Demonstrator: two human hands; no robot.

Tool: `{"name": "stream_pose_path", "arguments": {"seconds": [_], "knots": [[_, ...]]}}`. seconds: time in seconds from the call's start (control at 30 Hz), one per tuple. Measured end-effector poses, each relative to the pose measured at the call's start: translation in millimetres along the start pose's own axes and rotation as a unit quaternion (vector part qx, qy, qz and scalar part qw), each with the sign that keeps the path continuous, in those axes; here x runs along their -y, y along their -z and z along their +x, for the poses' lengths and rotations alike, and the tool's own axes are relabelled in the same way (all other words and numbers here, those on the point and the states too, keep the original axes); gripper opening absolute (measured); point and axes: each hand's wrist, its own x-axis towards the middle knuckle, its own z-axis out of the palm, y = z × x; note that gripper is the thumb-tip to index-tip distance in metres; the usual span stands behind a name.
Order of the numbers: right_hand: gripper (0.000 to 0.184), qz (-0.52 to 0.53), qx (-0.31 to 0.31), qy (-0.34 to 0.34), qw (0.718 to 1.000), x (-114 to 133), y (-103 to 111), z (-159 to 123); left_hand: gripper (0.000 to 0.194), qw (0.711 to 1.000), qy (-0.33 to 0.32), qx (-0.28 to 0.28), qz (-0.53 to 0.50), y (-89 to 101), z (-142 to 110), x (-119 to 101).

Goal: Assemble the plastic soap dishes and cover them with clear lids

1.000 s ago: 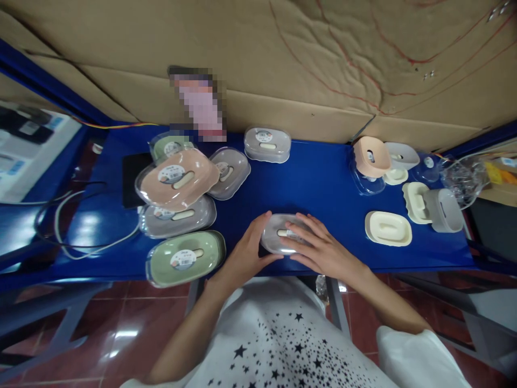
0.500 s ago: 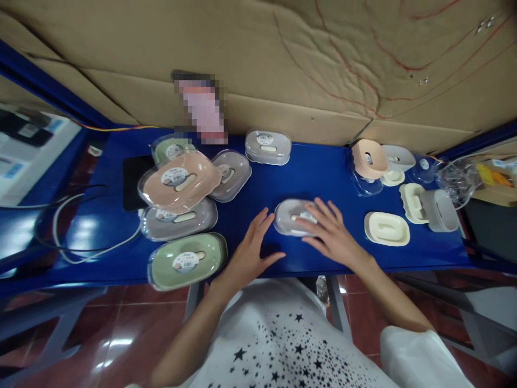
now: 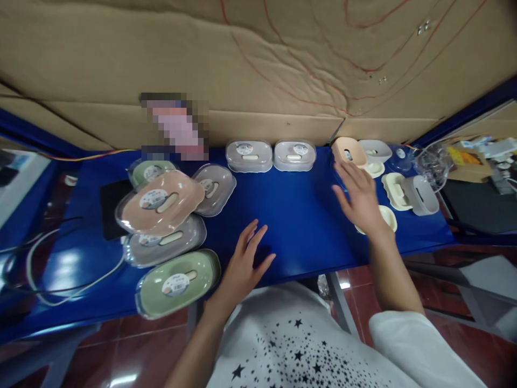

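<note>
My left hand [image 3: 242, 264] lies flat and open on the blue table [image 3: 299, 215], fingers spread, holding nothing. My right hand [image 3: 359, 199] hovers open over the right part of the table, just below a peach soap dish [image 3: 348, 151] and partly covering a cream dish insert [image 3: 388, 215]. A grey lidded soap box [image 3: 294, 154] stands at the back edge beside another grey one [image 3: 248, 156].
A pile of packed soap boxes sits at the left: peach [image 3: 159, 202], grey [image 3: 165, 245], green [image 3: 177, 280], another grey [image 3: 214, 187]. Loose cream and grey parts [image 3: 412, 191] and clear lids [image 3: 432, 161] lie at the right. Cardboard [image 3: 258, 64] backs the table. Cables [image 3: 60, 275] trail left.
The grey soap box that was under my hands now stands at the back beside the other grey one. My right hand let it go and moved right; my left hand stayed flat.
</note>
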Motion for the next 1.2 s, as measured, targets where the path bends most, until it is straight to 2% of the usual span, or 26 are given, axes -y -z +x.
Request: {"name": "stream_pose_path", "arguments": {"seconds": [0.07, 0.13, 0.2, 0.27, 0.37, 0.43, 0.5, 0.57, 0.63, 0.7, 0.77, 0.87, 0.93, 0.97, 1.0, 1.1, 1.2], "knots": [[0.048, -0.033, -0.046, -0.101, 0.993, -13, 17, -53, 0.064, 1.0, -0.006, -0.004, 0.0, 1.2, 1, -1], [0.046, -0.081, -0.064, -0.198, 0.975, -19, 24, -102, 0.063, 1.0, -0.015, -0.005, 0.005, 2.6, 2, -3], [0.043, -0.082, -0.035, -0.221, 0.971, -10, 20, -136, 0.064, 0.999, -0.027, 0.0, 0.023, 3.4, 2, -5], [0.039, -0.04, -0.003, -0.191, 0.981, 12, 14, -148, 0.065, 0.997, -0.046, 0.015, 0.051, 2.9, 3, -10], [0.042, 0.089, 0.045, -0.098, 0.99, 47, 10, -129, 0.064, 0.989, -0.095, 0.05, 0.1, -1.7, 5, -18], [0.046, 0.137, 0.039, -0.053, 0.988, 52, 10, -98, 0.062, 0.98, -0.131, 0.069, 0.135, -6.7, 8, -22], [0.047, 0.101, -0.011, -0.045, 0.994, 34, 8, -59, 0.058, 0.97, -0.153, 0.073, 0.175, -11.0, 11, -25], [0.055, 0.025, -0.06, -0.074, 0.995, 0, -2, -18, 0.049, 0.963, -0.157, 0.063, 0.211, -13.1, 14, -25], [0.065, -0.042, -0.068, -0.112, 0.99, -38, -16, 16, 0.039, 0.96, -0.151, 0.046, 0.233, -12.4, 15, -24], [0.061, -0.054, -0.047, -0.125, 0.99, -67, -28, 35, 0.033, 0.961, -0.143, 0.025, 0.236, -9.8, 13, -23], [0.054, -0.032, -0.046, -0.119, 0.991, -77, -33, 36, 0.033, 0.965, -0.132, 0.005, 0.228, -6.7, 8, -20], [0.049, 0.014, -0.109, -0.095, 0.989, -57, -25, 7, 0.043, 0.971, -0.115, -0.025, 0.208, -3.5, -3, -15], [0.047, 0.056, -0.14, -0.058, 0.987, -26, -15, -22, 0.055, 0.977, -0.097, -0.048, 0.184, -2.3, -8, -10], [0.047, 0.089, -0.132, -0.027, 0.987, -7, -11, -36, 0.061, 0.981, -0.085, -0.057, 0.167, -1.8, -9, -7], [0.049, 0.124, -0.108, 0.016, 0.986, 11, -8, -48, 0.067, 0.984, -0.074, -0.065, 0.149, -1.1, -10, -5], [0.062, 0.198, 0.026, 0.151, 0.968, 59, -10, -71, 0.08, 0.99, -0.058, -0.069, 0.112, 3.0, -9, 0], [0.071, 0.223, 0.098, 0.219, 0.945, 80, -18, -77, 0.08, 0.988, -0.08, -0.046, 0.123, 9.2, -5, -1]]}}
